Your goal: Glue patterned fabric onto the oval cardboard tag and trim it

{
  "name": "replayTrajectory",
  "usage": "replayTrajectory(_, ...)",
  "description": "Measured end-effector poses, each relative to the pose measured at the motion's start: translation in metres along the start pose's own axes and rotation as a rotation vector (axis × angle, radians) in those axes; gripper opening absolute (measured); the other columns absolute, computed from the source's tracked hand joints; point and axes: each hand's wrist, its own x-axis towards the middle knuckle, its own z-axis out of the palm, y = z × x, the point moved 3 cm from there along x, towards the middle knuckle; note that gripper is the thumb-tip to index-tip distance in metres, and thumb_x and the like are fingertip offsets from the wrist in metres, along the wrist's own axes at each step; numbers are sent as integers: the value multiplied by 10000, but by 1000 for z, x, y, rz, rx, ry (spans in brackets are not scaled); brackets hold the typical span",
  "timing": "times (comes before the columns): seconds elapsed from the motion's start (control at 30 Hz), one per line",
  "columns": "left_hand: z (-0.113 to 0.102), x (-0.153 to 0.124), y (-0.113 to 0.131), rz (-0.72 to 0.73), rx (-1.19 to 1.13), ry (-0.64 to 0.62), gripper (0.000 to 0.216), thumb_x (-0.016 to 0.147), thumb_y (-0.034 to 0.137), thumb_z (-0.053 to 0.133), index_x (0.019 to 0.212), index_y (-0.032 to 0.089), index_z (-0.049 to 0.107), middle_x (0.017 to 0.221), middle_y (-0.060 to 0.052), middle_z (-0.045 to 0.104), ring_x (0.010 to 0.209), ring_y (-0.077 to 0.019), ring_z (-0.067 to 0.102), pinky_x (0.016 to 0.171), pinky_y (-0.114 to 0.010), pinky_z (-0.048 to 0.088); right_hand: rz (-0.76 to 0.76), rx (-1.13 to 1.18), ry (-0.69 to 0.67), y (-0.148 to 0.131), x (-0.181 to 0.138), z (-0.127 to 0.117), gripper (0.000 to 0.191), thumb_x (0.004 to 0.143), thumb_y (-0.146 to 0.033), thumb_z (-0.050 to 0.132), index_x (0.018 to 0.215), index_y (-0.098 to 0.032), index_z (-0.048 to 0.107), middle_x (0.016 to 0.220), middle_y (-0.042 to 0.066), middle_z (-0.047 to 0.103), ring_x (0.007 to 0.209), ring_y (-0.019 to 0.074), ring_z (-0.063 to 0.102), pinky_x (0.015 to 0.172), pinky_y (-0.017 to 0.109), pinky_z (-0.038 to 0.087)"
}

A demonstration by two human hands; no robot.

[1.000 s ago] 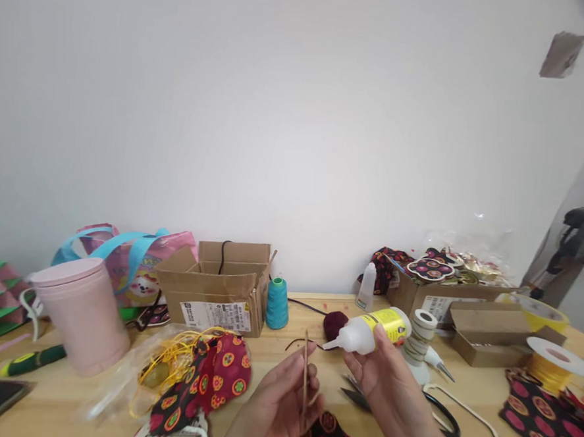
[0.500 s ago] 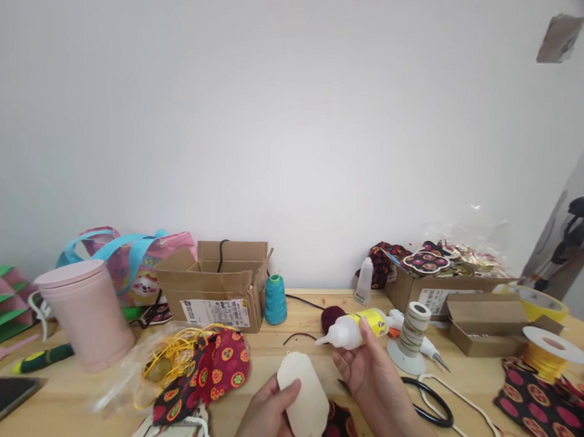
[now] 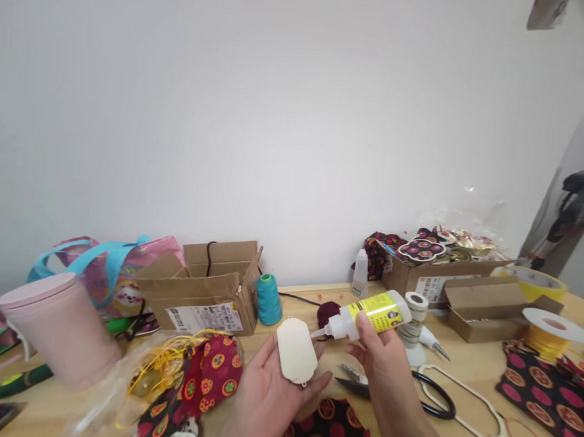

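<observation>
A flat cream-coloured plaque [image 3: 296,350] with small loops at its ends lies across my left hand [image 3: 274,392], which supports it from below with the palm turned up. My right hand [image 3: 384,369] grips a glue bottle [image 3: 372,316] with a yellow label, tilted so its narrow nozzle points left. The nozzle tip is close to the plaque's upper right edge; whether they touch, I cannot tell. Below the hands lies a dark patterned fabric piece [image 3: 331,432]. Scissors [image 3: 434,398] rest partly hidden behind my right wrist.
Left are a pink canister [image 3: 60,329], an open cardboard box [image 3: 203,292], and patterned fabric [image 3: 207,378] beside yellow cord. A teal thread cone [image 3: 269,299] stands mid-table. To the right are a cream frame [image 3: 478,404], a small carton [image 3: 484,316] and a yellow spool [image 3: 546,339].
My left hand has turned palm up, with the plaque now resting on it. The bottle has swung more upright in my right hand, its nozzle now nearer the plaque. The view has shifted slightly.
</observation>
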Motion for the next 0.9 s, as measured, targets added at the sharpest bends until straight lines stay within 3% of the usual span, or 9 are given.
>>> replayTrajectory(0.17,-6,-3,-8,-74,-42,78,316,799,288,454,1085,168,515,989,-121,668,981,-261,568,884,-534,352,10,29,-60,3,-2,4,248,607,-334,714,743,-158,603,613,-37,635,473,85,503,404,164,402)
replayTrajectory(0.4,3,-9,-18,-120,1,62,356,781,347,462,1095,191,519,1051,-125,635,1003,-281,548,860,-532,362,-141,-332,-33,-15,-15,7,262,586,-279,729,796,-158,630,739,44,696,750,217,627,677,296,490)
replayTrajectory(0.5,7,-14,-15,16,228,130,356,740,348,522,1075,229,546,1100,-89,605,1055,-269,504,890,-462,353,-231,-396,41,-18,-18,2,321,558,-280,737,835,-152,639,779,67,708,773,248,635,711,336,491)
replayTrajectory(0.6,11,-20,-5,319,667,140,405,615,210,664,1016,220,613,1136,-67,568,1145,-248,395,992,-324,212,-350,-362,190,-18,-16,-7,329,592,-279,712,880,-148,623,820,66,704,790,232,630,725,321,483)
replayTrajectory(0.67,13,-22,-2,434,930,111,455,558,162,695,1006,206,630,1127,-78,555,1155,-258,351,1007,-281,132,-391,-325,246,-17,-13,-12,312,620,-266,692,901,-154,614,850,53,698,817,213,620,743,301,472)
replayTrajectory(0.77,12,-23,-4,439,1134,94,490,570,192,680,1052,235,601,1115,-77,548,1116,-281,357,1000,-318,127,-400,-295,251,-17,-9,-13,307,623,-242,688,910,-168,611,860,33,693,845,198,608,768,287,460)
replayTrajectory(0.9,13,-23,-5,422,1126,140,484,546,141,675,1021,214,621,1097,-98,545,1101,-301,353,999,-346,116,-430,-360,216,-26,-12,-6,412,570,-261,728,946,-155,596,877,57,686,835,220,612,791,337,460)
